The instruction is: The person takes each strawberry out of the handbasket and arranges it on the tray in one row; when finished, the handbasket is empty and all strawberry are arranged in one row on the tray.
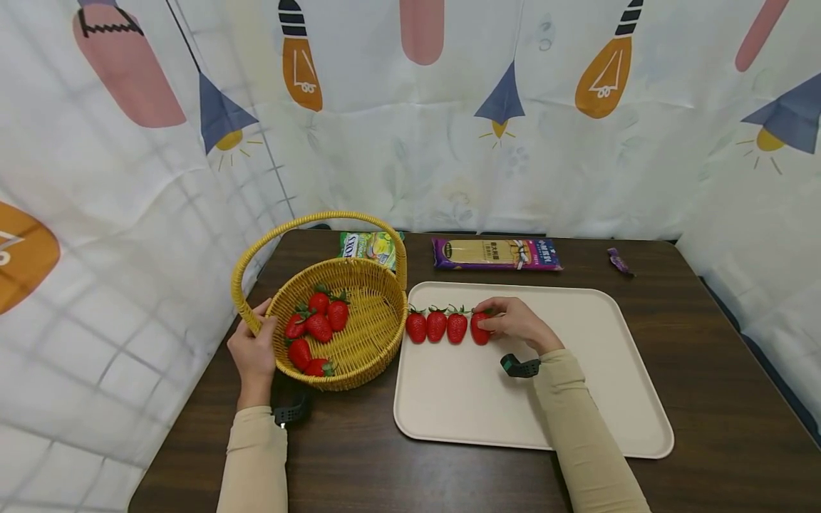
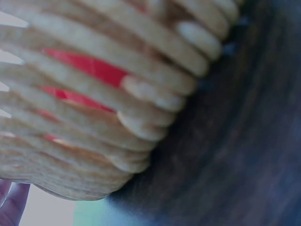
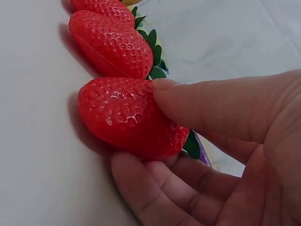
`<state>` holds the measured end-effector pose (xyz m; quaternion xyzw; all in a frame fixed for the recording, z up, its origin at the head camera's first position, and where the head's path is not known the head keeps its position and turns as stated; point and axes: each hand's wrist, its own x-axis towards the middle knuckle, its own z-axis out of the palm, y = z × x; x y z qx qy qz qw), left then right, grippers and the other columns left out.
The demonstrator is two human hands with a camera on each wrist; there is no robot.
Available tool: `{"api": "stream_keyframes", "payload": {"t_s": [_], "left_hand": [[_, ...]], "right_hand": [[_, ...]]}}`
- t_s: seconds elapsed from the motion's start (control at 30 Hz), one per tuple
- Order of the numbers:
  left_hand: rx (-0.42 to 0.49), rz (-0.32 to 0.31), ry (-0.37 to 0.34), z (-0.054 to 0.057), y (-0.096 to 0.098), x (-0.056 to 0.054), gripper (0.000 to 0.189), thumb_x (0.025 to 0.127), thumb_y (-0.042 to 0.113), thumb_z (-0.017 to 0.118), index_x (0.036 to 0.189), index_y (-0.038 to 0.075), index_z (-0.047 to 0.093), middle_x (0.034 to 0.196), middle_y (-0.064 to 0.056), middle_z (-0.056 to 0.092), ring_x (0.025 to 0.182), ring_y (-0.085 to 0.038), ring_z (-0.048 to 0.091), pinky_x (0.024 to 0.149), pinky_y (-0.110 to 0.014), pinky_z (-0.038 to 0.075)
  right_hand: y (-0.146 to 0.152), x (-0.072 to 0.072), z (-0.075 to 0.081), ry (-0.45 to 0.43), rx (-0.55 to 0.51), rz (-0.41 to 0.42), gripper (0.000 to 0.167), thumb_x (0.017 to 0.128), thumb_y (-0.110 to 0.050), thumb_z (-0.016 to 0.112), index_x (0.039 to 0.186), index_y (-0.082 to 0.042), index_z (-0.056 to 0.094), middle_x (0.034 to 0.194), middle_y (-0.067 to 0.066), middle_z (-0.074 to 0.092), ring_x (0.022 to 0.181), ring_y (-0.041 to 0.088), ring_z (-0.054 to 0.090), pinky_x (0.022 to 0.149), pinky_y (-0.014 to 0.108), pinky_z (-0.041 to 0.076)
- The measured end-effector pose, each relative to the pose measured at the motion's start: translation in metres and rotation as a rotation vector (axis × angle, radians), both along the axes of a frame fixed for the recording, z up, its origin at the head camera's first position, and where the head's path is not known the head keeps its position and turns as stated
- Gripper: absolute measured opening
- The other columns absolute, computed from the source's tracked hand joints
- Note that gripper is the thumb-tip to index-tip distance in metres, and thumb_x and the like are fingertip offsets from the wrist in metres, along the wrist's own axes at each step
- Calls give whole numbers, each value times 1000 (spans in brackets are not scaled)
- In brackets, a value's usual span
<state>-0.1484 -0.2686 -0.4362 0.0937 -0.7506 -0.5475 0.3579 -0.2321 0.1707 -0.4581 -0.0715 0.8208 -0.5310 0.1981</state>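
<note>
My right hand (image 1: 518,325) pinches a strawberry (image 3: 124,117) between thumb and fingers, low over the cream tray (image 1: 474,406). Three more strawberries (image 1: 436,325) lie side by side in a row to its left, along the tray's upper left part, leaves pointing away from me. To the left of the tray is a yellow wicker basket (image 1: 375,313) with a tall handle. At its left side my left hand (image 1: 253,353) grips the rim near the handle's base. Inside, several strawberries (image 1: 318,328) sit toward the left. Woven strands (image 2: 94,94) fill much of the left wrist view, red showing through the gaps.
Behind the tray lies a long purple and gold packet (image 1: 497,254). A green snack bag (image 1: 368,247) is partly hidden behind the basket. A small purple wrapped candy (image 1: 618,261) lies at the back right. A patterned curtain (image 1: 410,142) hangs behind the dark table (image 1: 359,456).
</note>
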Motion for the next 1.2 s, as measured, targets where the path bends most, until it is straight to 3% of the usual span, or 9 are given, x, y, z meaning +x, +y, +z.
{"api": "stream_keyframes", "payload": {"t_s": [0.93, 1.2], "left_hand": [[22, -3, -2, 0, 0, 0, 15, 90, -4, 60, 81, -16, 59, 119, -25, 65, 81, 0, 57, 61, -17, 36], [9, -2, -3, 1, 0, 1, 15, 90, -3, 59, 82, -15, 60, 120, -23, 65, 69, -1, 49, 57, -17, 34]], "right_hand": [[-5, 0, -3, 10, -21, -3, 35, 89, -14, 71, 121, -3, 65, 110, 17, 61, 86, 25, 61, 72, 36, 57], [5, -1, 0, 26, -18, -57, 34, 94, -20, 65, 124, -5, 63, 117, 19, 58, 86, 26, 62, 75, 36, 55]]}}
